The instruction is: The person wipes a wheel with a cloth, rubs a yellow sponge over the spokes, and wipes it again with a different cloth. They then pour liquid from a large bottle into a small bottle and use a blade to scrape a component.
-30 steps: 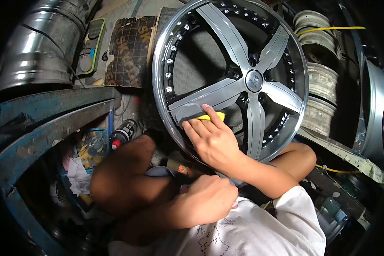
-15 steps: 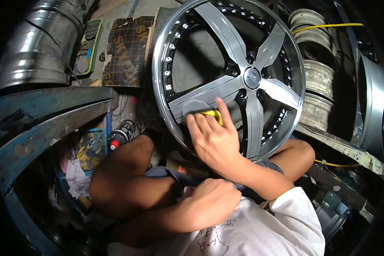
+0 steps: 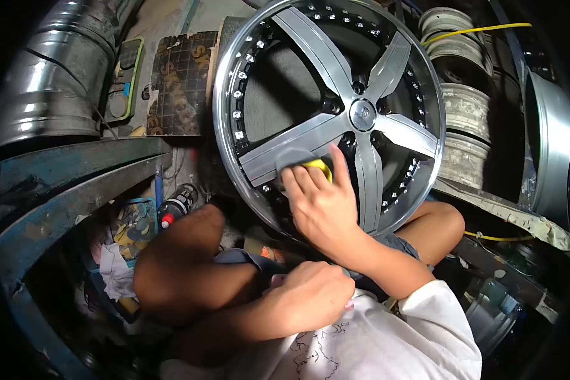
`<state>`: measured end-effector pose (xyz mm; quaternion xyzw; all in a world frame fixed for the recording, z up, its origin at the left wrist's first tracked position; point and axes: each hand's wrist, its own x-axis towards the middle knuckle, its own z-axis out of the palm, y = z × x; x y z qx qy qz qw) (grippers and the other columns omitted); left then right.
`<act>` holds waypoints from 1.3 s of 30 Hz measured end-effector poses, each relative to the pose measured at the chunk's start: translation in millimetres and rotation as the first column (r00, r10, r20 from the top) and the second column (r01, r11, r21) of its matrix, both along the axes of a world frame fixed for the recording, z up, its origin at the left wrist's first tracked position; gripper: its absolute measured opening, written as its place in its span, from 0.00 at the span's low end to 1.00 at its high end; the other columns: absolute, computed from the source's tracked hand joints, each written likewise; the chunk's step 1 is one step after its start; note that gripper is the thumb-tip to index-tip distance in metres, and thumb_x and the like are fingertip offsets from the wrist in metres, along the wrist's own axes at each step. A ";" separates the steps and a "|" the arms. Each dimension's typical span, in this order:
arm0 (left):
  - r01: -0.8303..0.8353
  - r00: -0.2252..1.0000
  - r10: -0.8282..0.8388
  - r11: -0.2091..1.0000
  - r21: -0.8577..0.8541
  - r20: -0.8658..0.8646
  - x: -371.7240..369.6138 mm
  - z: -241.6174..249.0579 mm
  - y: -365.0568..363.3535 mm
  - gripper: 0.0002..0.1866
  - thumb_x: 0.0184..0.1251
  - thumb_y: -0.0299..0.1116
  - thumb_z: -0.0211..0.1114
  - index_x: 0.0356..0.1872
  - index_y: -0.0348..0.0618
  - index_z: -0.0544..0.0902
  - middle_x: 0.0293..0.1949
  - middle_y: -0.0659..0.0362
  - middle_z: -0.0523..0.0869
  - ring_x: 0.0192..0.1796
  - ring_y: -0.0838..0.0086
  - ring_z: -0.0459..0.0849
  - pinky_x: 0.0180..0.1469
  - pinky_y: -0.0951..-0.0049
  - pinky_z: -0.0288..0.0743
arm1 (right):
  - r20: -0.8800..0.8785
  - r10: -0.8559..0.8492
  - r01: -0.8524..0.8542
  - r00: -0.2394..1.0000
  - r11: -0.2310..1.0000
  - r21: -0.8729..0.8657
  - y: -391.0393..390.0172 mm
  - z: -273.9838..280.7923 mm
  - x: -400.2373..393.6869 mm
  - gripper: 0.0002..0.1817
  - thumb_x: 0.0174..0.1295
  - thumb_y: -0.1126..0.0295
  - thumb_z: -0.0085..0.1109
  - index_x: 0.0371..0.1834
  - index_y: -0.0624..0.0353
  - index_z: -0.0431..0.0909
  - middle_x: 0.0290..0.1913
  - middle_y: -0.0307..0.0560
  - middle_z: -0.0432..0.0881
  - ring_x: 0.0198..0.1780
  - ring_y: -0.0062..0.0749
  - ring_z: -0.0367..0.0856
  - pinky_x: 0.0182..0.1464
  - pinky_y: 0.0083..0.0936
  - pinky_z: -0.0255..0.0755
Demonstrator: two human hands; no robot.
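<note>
A large five-spoke car wheel rim [image 3: 310, 136], silver with a polished lip and black inner parts, leans in front of me near my legs. My right hand [image 3: 321, 199] is closed around a yellow-and-dark pad [image 3: 319, 167] and presses it against the lower left spoke. Its index finger sticks up beside the pad. A dull, smeared patch shows on the spoke there. My left hand [image 3: 316, 288] is curled into a fist at my chest, away from the rim. Its fingers are turned from view, so anything inside is hidden.
More rims [image 3: 462, 114] are stacked at the right, with a yellow hose [image 3: 481, 30] across them. At the left stand a metal drum [image 3: 60, 76], a blue metal frame [image 3: 76, 158], a black bottle with a red cap [image 3: 177, 204] and a crate [image 3: 147, 206] of small pieces.
My right hand has slid the pad along the spoke, a little toward the hub. The whole view has shifted slightly. My left hand stays curled at my chest.
</note>
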<state>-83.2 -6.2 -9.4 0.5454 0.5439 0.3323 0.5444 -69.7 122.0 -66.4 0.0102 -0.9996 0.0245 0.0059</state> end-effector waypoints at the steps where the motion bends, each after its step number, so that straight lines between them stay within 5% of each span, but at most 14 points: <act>1: 0.017 1.000 -0.017 1.000 0.003 0.011 -3.2 1.6 1.2 0.17 0.73 0.42 0.67 0.29 0.40 0.89 0.26 0.44 0.87 0.33 0.44 0.89 0.39 0.48 0.82 | -0.002 -0.006 0.006 1.000 1.000 -0.012 1.5 4.2 2.1 0.16 0.61 0.70 0.57 0.49 0.63 0.86 0.40 0.45 0.85 0.45 0.34 0.86 0.82 0.63 0.52; 7: 0.005 1.000 -0.004 1.000 0.003 -0.025 0.4 -2.4 8.6 0.17 0.74 0.43 0.66 0.31 0.40 0.90 0.27 0.45 0.88 0.35 0.45 0.89 0.41 0.48 0.82 | 0.075 -0.042 0.048 0.996 0.996 -0.079 16.6 8.1 6.4 0.18 0.62 0.72 0.57 0.54 0.60 0.85 0.51 0.45 0.89 0.53 0.34 0.88 0.81 0.63 0.53; 12: -0.015 0.999 0.013 0.999 -0.045 -0.041 9.0 -5.3 15.3 0.17 0.75 0.42 0.65 0.33 0.40 0.91 0.30 0.46 0.90 0.36 0.47 0.90 0.42 0.48 0.83 | -0.096 -0.078 0.062 0.992 0.985 -0.159 41.6 -1.3 -12.5 0.20 0.55 0.78 0.61 0.53 0.61 0.85 0.50 0.47 0.90 0.53 0.39 0.89 0.81 0.65 0.53; 16: -0.008 1.000 0.008 0.999 -0.045 0.001 -2.7 -3.2 16.1 0.16 0.76 0.42 0.64 0.34 0.40 0.91 0.30 0.47 0.90 0.38 0.47 0.90 0.45 0.48 0.83 | 0.028 -0.017 0.022 0.999 0.983 -0.181 47.1 -3.5 15.7 0.18 0.57 0.77 0.60 0.53 0.61 0.84 0.49 0.46 0.89 0.54 0.33 0.89 0.82 0.61 0.54; 20: 0.034 0.999 -0.034 0.998 -0.056 -0.001 6.9 -4.2 17.9 0.16 0.76 0.41 0.64 0.34 0.40 0.91 0.30 0.47 0.90 0.37 0.47 0.90 0.44 0.48 0.82 | -0.067 0.069 -0.086 0.995 0.949 -0.305 31.3 4.0 -12.0 0.24 0.51 0.79 0.64 0.55 0.58 0.84 0.50 0.44 0.87 0.53 0.35 0.89 0.83 0.59 0.54; 26: 0.018 1.000 -0.018 1.000 -0.010 0.010 0.4 -4.4 12.7 0.16 0.76 0.41 0.64 0.32 0.42 0.91 0.29 0.47 0.89 0.36 0.47 0.90 0.43 0.49 0.82 | 0.062 0.101 -0.080 0.993 0.956 -0.281 24.3 0.9 11.6 0.22 0.60 0.75 0.58 0.58 0.62 0.83 0.53 0.47 0.87 0.55 0.37 0.88 0.83 0.54 0.56; 29: 0.002 1.000 -0.001 0.999 -0.038 0.014 6.4 -4.5 11.9 0.16 0.75 0.41 0.65 0.31 0.42 0.90 0.27 0.46 0.88 0.34 0.46 0.89 0.42 0.49 0.82 | -0.087 0.024 -0.045 0.996 0.968 -0.246 22.8 6.3 -16.3 0.22 0.60 0.74 0.58 0.59 0.62 0.82 0.53 0.48 0.87 0.55 0.36 0.88 0.83 0.53 0.58; 31: -0.083 0.993 0.082 0.997 -0.001 -0.082 15.6 -15.2 5.2 0.16 0.74 0.42 0.66 0.30 0.41 0.90 0.26 0.46 0.88 0.33 0.46 0.89 0.41 0.49 0.81 | -0.020 0.165 -0.166 0.986 0.984 -0.070 4.3 -15.3 -11.8 0.22 0.61 0.71 0.56 0.59 0.65 0.81 0.48 0.48 0.85 0.55 0.38 0.86 0.82 0.51 0.60; 34: -0.013 0.999 0.013 1.000 0.011 0.040 9.3 -15.2 1.8 0.17 0.73 0.42 0.67 0.29 0.41 0.90 0.24 0.46 0.87 0.33 0.45 0.88 0.40 0.49 0.80 | 0.040 0.176 -0.163 0.984 0.962 -0.221 -9.6 -8.3 18.3 0.23 0.62 0.68 0.54 0.59 0.65 0.82 0.50 0.47 0.83 0.54 0.37 0.85 0.83 0.51 0.58; 39: -0.003 0.999 0.003 1.000 -0.005 0.045 18.0 -11.6 0.8 0.16 0.72 0.42 0.67 0.30 0.41 0.90 0.25 0.45 0.87 0.33 0.45 0.88 0.40 0.49 0.80 | 0.034 0.156 -0.148 0.987 0.975 -0.167 -5.5 3.2 14.5 0.24 0.62 0.68 0.55 0.61 0.64 0.82 0.56 0.46 0.83 0.57 0.37 0.84 0.84 0.58 0.54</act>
